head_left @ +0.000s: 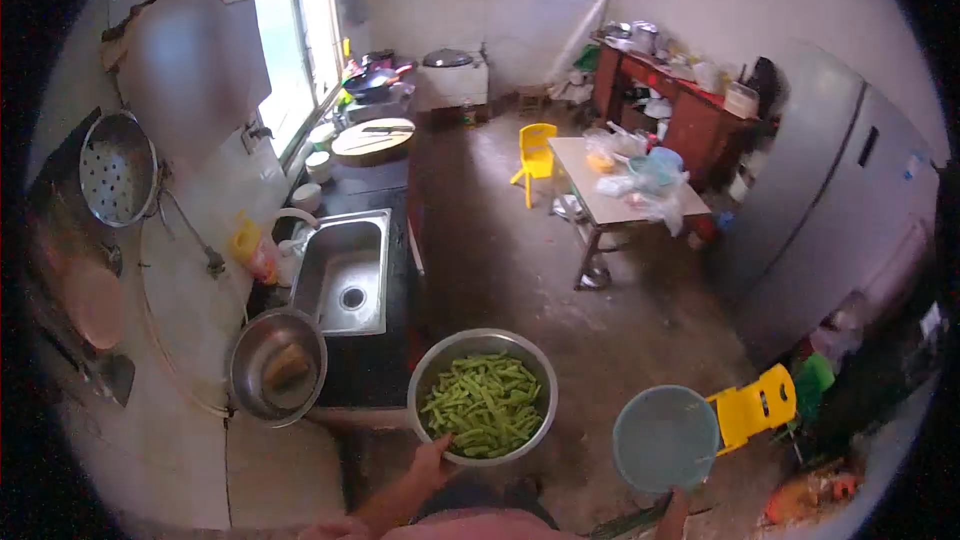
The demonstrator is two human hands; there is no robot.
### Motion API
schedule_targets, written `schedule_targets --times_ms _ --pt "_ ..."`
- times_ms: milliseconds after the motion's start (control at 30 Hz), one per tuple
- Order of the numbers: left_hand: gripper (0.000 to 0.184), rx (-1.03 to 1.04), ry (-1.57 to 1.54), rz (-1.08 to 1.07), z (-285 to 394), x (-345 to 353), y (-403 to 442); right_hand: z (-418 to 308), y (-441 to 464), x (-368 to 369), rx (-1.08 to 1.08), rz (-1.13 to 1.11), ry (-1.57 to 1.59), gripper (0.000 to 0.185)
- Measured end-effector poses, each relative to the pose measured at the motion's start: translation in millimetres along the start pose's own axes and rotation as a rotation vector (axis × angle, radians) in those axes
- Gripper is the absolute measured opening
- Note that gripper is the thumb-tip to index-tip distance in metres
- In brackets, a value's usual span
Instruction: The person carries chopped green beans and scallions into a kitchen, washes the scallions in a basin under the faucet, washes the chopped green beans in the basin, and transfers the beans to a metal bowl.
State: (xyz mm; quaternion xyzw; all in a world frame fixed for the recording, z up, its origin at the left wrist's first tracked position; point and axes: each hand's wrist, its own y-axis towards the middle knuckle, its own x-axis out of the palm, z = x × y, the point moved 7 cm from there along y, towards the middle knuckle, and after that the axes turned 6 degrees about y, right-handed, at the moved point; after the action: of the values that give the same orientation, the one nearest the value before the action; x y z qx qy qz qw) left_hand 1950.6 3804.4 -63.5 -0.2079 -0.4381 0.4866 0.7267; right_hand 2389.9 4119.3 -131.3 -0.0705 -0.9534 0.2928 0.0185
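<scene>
My left hand (432, 460) grips the near rim of a round metal basin (548, 395), thumb over the edge. Cut green beans (485, 405) fill much of that basin. Off to the right, my right hand (682, 497) is at the near edge of a pale teal plastic basin (665, 440), seemingly gripping its rim; most of its fingers are hidden beneath. Nothing solid shows inside the teal basin.
A steel sink (352, 265) is set in the black counter at left, with another metal basin (250, 370) beside it. A yellow chair (755, 410) stands close behind the teal basin. Farther off are a low table (600, 202) and a grey fridge (830, 190).
</scene>
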Motion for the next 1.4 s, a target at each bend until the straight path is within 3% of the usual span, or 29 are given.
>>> schedule_targets --times_ms 33,100,167,333,467,533,600,667,767,833,867,933,967,1000,1067,1133,1233,1333,1400 --pt "0.033 -0.001 -0.036 -0.08 -7 0 23 -17 15 32 0.01 -0.047 -0.034 0.023" --pt "0.034 0.242 0.24 -0.185 -4 -14 76 -46 35 97 0.05 -0.15 -0.091 0.024" --pt "0.034 0.06 -0.213 -0.044 34 26 61 -64 42 170 0.08 -0.243 -0.135 0.024" --pt "0.036 0.048 -0.208 0.273 116 36 134 -95 86 337 -0.099 -0.365 -0.282 0.022" --pt "0.033 0.314 -0.27 0.189 201 11 247 -135 82 477 -0.139 -0.514 -0.289 0.018" --pt "0.032 0.335 -0.409 0.187 261 35 271 -101 172 524 -0.269 -0.645 -0.231 0.016" --pt "0.03 0.442 -0.337 0.119 307 9 333 -139 131 583 -0.05 -0.531 -0.276 0.015" --pt "0.019 0.424 -0.357 0.238 346 -2 378 -149 146 632 -0.028 -0.532 -0.335 0.015" --pt "0.019 0.352 -0.384 0.444 408 -3 417 -167 140 702 -0.026 -0.574 -0.312 0.016" --pt "0.022 0.339 -0.458 0.375 440 -3 451 -172 149 736 -0.05 -0.573 -0.297 0.017" --pt "0.023 0.337 -0.497 0.328 451 -3 460 -166 160 752 -0.065 -0.564 -0.31 0.017" --pt "0.025 0.383 -0.565 0.447 466 -13 478 -165 171 797 -0.105 -0.597 -0.291 0.017" --pt "0.025 0.283 -0.582 0.43 465 -28 500 -167 166 819 -0.121 -0.64 -0.253 0.017" --pt "0.023 0.352 -0.695 0.443 478 -14 501 -170 161 851 -0.134 -0.684 -0.218 0.016" --pt "0.018 0.349 -0.734 0.513 479 -40 537 -166 167 915 -0.049 -0.809 -0.262 0.016" --pt "0.018 0.467 -0.688 0.629 482 -24 533 -160 170 966 0.016 -0.893 -0.316 0.015" --pt "0.019 0.459 -0.815 0.673 488 -29 561 -160 162 1080 0.058 -1.062 -0.351 0.015" --pt "0.026 0.474 -0.759 0.823 508 -14 552 -162 103 1179 0.109 -1.246 -0.37 0.015" --pt "0.032 0.588 -0.802 0.75 528 11 549 -149 77 1244 0.12 -1.322 -0.385 0.015"
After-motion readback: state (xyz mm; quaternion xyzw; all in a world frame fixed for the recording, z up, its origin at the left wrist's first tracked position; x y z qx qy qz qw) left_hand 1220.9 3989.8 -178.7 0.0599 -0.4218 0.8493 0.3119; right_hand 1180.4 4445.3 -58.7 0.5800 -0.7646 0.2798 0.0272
